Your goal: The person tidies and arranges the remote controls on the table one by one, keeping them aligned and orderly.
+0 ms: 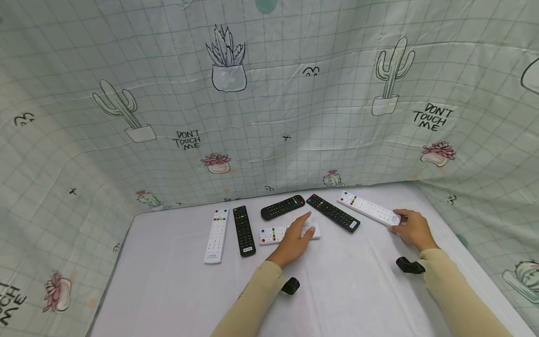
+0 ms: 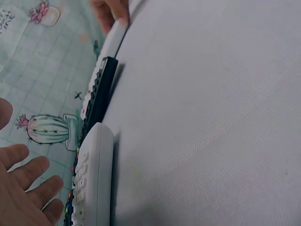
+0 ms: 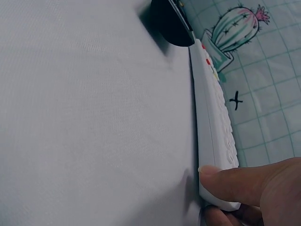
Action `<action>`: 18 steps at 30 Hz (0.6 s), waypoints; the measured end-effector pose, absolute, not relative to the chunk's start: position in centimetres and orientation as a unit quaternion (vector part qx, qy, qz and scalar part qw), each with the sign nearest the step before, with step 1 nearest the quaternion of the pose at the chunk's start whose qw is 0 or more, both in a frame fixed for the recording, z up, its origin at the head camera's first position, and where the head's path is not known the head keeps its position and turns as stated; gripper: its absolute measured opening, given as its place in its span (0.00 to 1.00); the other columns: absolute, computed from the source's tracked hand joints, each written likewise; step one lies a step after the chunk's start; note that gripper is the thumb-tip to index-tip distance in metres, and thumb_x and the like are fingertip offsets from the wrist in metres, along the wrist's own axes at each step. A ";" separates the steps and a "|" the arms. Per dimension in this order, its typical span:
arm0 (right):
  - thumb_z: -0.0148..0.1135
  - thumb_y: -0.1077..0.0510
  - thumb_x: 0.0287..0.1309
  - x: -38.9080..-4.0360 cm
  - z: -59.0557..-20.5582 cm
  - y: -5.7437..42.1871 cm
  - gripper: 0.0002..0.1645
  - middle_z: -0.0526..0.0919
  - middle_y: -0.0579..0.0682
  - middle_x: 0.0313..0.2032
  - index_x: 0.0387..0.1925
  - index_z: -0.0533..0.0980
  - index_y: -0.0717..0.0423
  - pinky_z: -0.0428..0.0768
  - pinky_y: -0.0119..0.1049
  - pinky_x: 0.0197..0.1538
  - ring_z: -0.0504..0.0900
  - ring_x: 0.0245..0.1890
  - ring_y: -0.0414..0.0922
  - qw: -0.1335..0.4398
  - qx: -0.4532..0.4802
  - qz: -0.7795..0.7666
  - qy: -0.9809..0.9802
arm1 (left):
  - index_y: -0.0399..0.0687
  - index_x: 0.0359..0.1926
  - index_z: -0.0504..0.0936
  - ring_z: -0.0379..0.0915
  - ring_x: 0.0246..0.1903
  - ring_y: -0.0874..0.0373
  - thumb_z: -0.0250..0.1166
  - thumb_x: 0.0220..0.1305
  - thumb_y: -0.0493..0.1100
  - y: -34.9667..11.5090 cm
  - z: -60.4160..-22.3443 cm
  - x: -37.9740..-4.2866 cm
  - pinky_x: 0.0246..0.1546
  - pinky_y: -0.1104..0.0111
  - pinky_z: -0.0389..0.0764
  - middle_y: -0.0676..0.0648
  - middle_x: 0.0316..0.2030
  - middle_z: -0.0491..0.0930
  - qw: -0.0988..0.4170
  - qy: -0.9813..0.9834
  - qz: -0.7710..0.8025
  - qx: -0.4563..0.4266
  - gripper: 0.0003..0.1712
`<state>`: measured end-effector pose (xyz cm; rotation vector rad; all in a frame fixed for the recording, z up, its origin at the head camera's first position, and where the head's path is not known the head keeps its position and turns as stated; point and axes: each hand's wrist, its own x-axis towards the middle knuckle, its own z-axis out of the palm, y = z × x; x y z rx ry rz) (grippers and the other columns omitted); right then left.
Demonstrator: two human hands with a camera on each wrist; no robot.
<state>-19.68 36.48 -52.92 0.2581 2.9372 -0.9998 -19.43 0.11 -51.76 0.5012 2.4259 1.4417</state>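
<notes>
My left hand is over a white remote control in the middle of the table, hiding part of it. Its fingers are spread, and in the left wrist view they appear apart from the remote's side. My right hand pinches the near end of another white remote control at the far right, thumb on its side edge in the right wrist view. That remote lies aslant on the tabletop. Between the two hands lies a black remote control, buttons up.
Behind the left hand lies a black rounded remote. Farther left, a black remote and a white remote lie side by side. A curtain with cactus drawings hangs behind the white table. Black wrist devices show below both hands.
</notes>
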 end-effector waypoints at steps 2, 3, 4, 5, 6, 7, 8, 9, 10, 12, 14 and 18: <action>0.71 0.67 0.60 -19.4 -52.9 36.6 0.37 0.77 0.81 0.55 0.66 0.69 0.81 0.77 0.64 0.53 0.77 0.53 0.71 0.016 0.087 -0.321 0.943 | 0.48 0.84 0.57 0.49 0.81 0.43 0.47 0.85 0.51 0.4 -51.8 -19.5 0.81 0.44 0.51 0.41 0.81 0.58 0.136 0.839 0.499 0.170 0.33; 0.71 0.67 0.60 -19.3 -52.9 36.7 0.37 0.77 0.81 0.54 0.66 0.69 0.81 0.77 0.64 0.53 0.77 0.53 0.71 0.016 0.088 -0.320 0.943 | 0.48 0.84 0.57 0.50 0.81 0.43 0.47 0.85 0.51 0.5 -51.8 -19.5 0.80 0.43 0.51 0.41 0.81 0.58 0.135 0.838 0.500 0.169 0.33; 0.71 0.67 0.60 -19.2 -52.9 36.8 0.37 0.77 0.81 0.54 0.66 0.69 0.81 0.77 0.64 0.53 0.77 0.52 0.71 0.016 0.089 -0.321 0.943 | 0.47 0.83 0.57 0.50 0.81 0.43 0.47 0.85 0.50 0.6 -51.8 -19.5 0.80 0.44 0.52 0.41 0.81 0.58 0.136 0.836 0.504 0.169 0.33; 0.71 0.67 0.60 -19.0 -52.9 36.9 0.37 0.77 0.81 0.55 0.66 0.69 0.81 0.77 0.64 0.53 0.77 0.53 0.71 0.016 0.089 -0.321 0.943 | 0.47 0.83 0.57 0.50 0.81 0.43 0.47 0.85 0.50 0.8 -51.8 -19.5 0.80 0.44 0.52 0.41 0.81 0.58 0.137 0.834 0.508 0.168 0.33; 0.72 0.67 0.60 -18.9 -52.9 37.0 0.37 0.77 0.81 0.54 0.65 0.69 0.81 0.77 0.64 0.53 0.77 0.53 0.71 0.015 0.089 -0.321 0.943 | 0.47 0.83 0.57 0.50 0.81 0.43 0.47 0.85 0.50 0.9 -51.8 -19.5 0.80 0.45 0.53 0.41 0.81 0.58 0.137 0.832 0.510 0.169 0.33; 0.72 0.67 0.59 -18.8 -52.9 37.1 0.36 0.77 0.81 0.54 0.65 0.69 0.81 0.77 0.64 0.53 0.77 0.52 0.71 0.015 0.090 -0.321 0.943 | 0.47 0.83 0.57 0.51 0.81 0.43 0.47 0.85 0.50 1.0 -51.9 -19.6 0.80 0.45 0.53 0.41 0.81 0.58 0.137 0.830 0.513 0.171 0.33; 0.72 0.67 0.59 -18.7 -52.9 37.2 0.36 0.77 0.81 0.54 0.65 0.69 0.81 0.77 0.64 0.53 0.77 0.53 0.71 0.015 0.090 -0.320 0.943 | 0.46 0.83 0.58 0.51 0.81 0.43 0.47 0.85 0.50 1.2 -51.9 -19.6 0.80 0.46 0.53 0.41 0.81 0.59 0.138 0.828 0.515 0.173 0.33; 0.72 0.67 0.59 -18.5 -52.9 37.3 0.36 0.77 0.81 0.54 0.65 0.69 0.81 0.77 0.64 0.53 0.77 0.53 0.71 0.015 0.089 -0.320 0.943 | 0.46 0.83 0.58 0.51 0.81 0.43 0.47 0.85 0.49 1.3 -51.9 -19.6 0.81 0.46 0.53 0.41 0.81 0.59 0.139 0.826 0.517 0.175 0.33; 0.72 0.67 0.59 -18.4 -52.9 37.3 0.36 0.77 0.81 0.54 0.65 0.69 0.81 0.77 0.64 0.53 0.77 0.53 0.72 0.016 0.089 -0.320 0.943 | 0.45 0.83 0.58 0.51 0.81 0.43 0.47 0.85 0.49 1.5 -51.9 -19.6 0.81 0.47 0.53 0.41 0.81 0.59 0.139 0.825 0.518 0.178 0.32; 0.72 0.67 0.59 -18.2 -52.9 37.5 0.36 0.77 0.81 0.54 0.65 0.70 0.81 0.77 0.64 0.53 0.77 0.54 0.73 0.017 0.088 -0.319 0.943 | 0.44 0.83 0.58 0.52 0.81 0.43 0.48 0.85 0.48 1.9 -51.9 -19.7 0.80 0.48 0.54 0.40 0.80 0.60 0.136 0.825 0.516 0.185 0.32; 0.72 0.67 0.59 -17.9 -52.9 37.6 0.36 0.76 0.82 0.55 0.65 0.70 0.81 0.78 0.65 0.53 0.77 0.54 0.73 0.018 0.087 -0.317 0.944 | 0.44 0.82 0.59 0.53 0.80 0.43 0.48 0.85 0.47 2.3 -51.9 -19.7 0.80 0.48 0.56 0.40 0.80 0.60 0.133 0.827 0.513 0.190 0.32; 0.71 0.67 0.59 -17.4 -52.7 37.8 0.36 0.76 0.82 0.56 0.65 0.69 0.81 0.78 0.66 0.54 0.76 0.56 0.75 0.023 0.088 -0.315 0.945 | 0.44 0.82 0.59 0.54 0.80 0.44 0.49 0.85 0.47 3.1 -51.8 -19.7 0.80 0.49 0.56 0.40 0.80 0.61 0.138 0.826 0.510 0.195 0.32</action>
